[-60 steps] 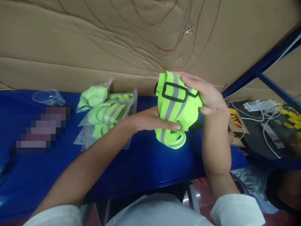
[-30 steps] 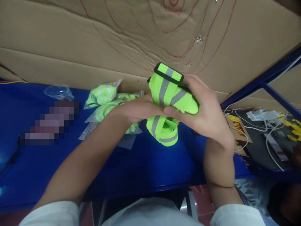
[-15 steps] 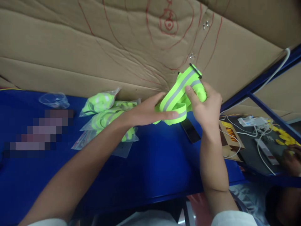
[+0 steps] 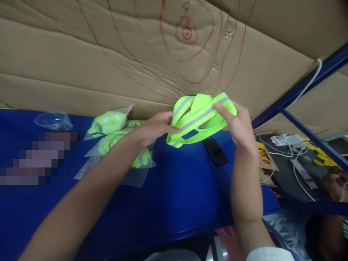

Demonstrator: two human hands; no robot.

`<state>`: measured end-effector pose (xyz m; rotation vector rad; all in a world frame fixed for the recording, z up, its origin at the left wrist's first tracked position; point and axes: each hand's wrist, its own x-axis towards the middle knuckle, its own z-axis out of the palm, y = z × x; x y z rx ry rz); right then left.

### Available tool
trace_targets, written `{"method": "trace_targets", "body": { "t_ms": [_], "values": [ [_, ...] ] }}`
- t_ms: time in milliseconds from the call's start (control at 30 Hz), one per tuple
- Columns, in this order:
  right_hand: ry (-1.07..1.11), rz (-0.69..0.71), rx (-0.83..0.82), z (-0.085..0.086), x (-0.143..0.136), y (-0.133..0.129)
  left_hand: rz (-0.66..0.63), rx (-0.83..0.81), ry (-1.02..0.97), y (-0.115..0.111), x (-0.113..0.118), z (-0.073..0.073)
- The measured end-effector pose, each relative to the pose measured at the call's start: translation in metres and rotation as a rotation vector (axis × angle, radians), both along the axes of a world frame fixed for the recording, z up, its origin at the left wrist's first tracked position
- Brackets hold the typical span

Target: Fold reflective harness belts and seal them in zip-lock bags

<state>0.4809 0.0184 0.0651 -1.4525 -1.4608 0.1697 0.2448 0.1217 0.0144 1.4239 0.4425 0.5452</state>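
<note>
A neon yellow-green reflective strap (image 4: 201,115) with a grey stripe is looped in several turns between my hands, above the blue table (image 4: 187,192). My left hand (image 4: 154,127) pinches the loops at their left end, thumb in front and fingers behind. At the right end my right hand (image 4: 239,121) grips them with its thumb pressed on the striped face. Both hands are closed on the strap, and their far fingers are partly hidden. Clear bags of similar straps (image 4: 116,141) lie beyond my left forearm.
A black phone (image 4: 216,152) lies below the strap. At the left is a clear plastic cup (image 4: 54,120) beside a blurred-out patch. A cardboard panel (image 4: 130,54) with red drawings stands behind. On the right, beyond a blue frame bar (image 4: 312,136), are cables and another person's hand (image 4: 335,183).
The strap bundle has been spread into a wider, longer loop and lowered slightly. My hands have moved further apart, the left one shifting left. The black buckle no longer shows.
</note>
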Motion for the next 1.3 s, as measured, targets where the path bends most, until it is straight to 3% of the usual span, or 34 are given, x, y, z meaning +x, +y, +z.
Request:
{"method": "trace_targets", "body": {
  "t_ms": [100,167,267,400,633,733,900,1167,1300],
  "values": [
    [-0.051,0.056,0.011,0.002,-0.004,-0.002,-0.181,0.071,-0.056,0.0,-0.007,0.007],
    [-0.091,0.098,0.027,0.006,-0.008,-0.006,-0.2,0.064,-0.091,0.004,-0.011,0.01],
    [-0.201,0.174,0.037,0.012,-0.015,-0.013,-0.081,-0.009,-0.116,0.011,-0.013,0.009],
    [-0.389,0.227,0.028,0.015,-0.028,-0.019,0.11,0.047,-0.168,0.009,-0.009,0.008],
    [-0.577,0.225,0.079,0.014,-0.042,-0.022,0.065,-0.039,-0.3,0.002,-0.013,0.019],
    [-0.608,0.25,0.102,0.014,-0.045,-0.024,0.127,-0.09,-0.294,-0.001,-0.013,0.023],
    [-0.642,0.326,0.098,0.009,-0.049,-0.022,0.301,-0.015,-0.367,-0.013,-0.011,0.032],
    [-0.76,0.279,0.212,-0.003,-0.059,-0.008,0.226,-0.107,-0.43,-0.015,-0.026,0.043],
    [-0.782,0.273,0.234,-0.009,-0.063,-0.007,0.29,-0.012,-0.379,-0.01,-0.035,0.049]
  ]
}}
